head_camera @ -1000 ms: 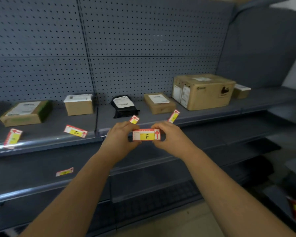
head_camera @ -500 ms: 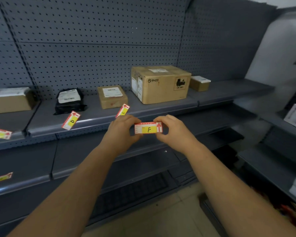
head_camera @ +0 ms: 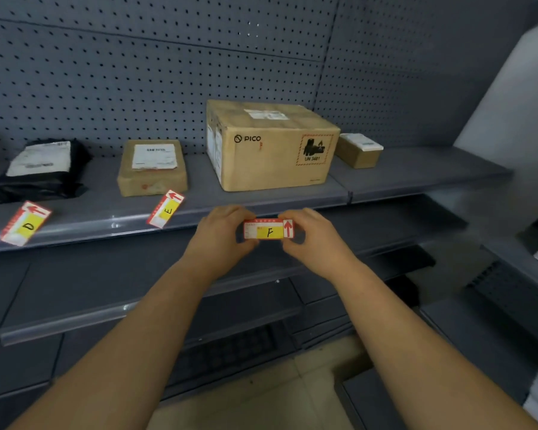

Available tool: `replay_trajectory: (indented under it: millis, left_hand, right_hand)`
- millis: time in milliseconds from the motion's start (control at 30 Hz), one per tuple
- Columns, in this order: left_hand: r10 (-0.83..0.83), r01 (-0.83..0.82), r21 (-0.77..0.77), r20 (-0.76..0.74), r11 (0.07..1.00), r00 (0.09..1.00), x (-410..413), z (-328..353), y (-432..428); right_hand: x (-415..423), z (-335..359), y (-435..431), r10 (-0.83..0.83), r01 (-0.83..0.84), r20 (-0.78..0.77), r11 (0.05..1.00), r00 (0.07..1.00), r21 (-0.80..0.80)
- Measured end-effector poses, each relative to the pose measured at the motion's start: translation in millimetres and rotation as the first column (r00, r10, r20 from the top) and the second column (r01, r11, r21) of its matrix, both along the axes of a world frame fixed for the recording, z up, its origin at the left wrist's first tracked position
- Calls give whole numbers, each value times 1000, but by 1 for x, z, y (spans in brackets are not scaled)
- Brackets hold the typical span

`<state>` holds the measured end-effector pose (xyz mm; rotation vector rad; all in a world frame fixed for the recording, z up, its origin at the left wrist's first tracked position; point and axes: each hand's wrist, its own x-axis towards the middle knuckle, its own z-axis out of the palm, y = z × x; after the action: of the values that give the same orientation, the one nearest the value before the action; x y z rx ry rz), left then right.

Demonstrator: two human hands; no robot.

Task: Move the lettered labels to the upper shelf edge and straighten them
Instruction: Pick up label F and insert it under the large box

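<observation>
Behind the two hands we see the grey pegboard wall (head_camera: 168, 72), and under it the upper shelf (head_camera: 416, 172), whose front edge passes just at the fingertips. Below the hands and the forearms runs the lower shelf (head_camera: 106, 283). Directly beyond the hands stands the big PICO carton (head_camera: 271, 147) on the upper shelf. Far to the left of the hands lies a black bag parcel (head_camera: 41, 172), and between it and the carton lies a flat brown parcel (head_camera: 152, 167). A small box (head_camera: 357, 150) sits beyond the hands to the right, just beside the carton. The left hand (head_camera: 221, 237) and the right hand (head_camera: 314, 237) are both curled, and each one pinches one end of label F (head_camera: 269, 232). This label is held level between them, in front of the upper shelf edge; we cannot tell if it touches the edge. Label E (head_camera: 166, 208) lies tilted on the edge near the left hand, and label D (head_camera: 25, 223) lies tilted well to the left of it.
</observation>
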<state>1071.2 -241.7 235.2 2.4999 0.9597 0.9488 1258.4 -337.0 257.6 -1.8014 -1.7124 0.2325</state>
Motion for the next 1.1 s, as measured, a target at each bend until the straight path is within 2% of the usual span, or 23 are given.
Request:
replay_trajectory:
  millis: [167,400,767,967,1100]
  left_hand:
    - [24,-25,32,19,999,1000,41,5,24]
    - [99,-100,33,29,994,995,74,0,36]
    - [297,-299,91,32,950,954,138,6,39]
    - [403,-404,54,23,913,915,161,-1,32]
    - [477,-477,-23,-11,879,879,162,-11,29]
  right_hand:
    - [41,4,27,-2,3,-54,1000,999,27]
    - [80,1,53,46,-39,-242,999,969,34]
    - [150,16,87,244,-241,-249,970,937,45]
    - [174,4,105,312,-315,-279,948,908,35]
    - [182,-2,116,317,-327,-296,945,901,17]
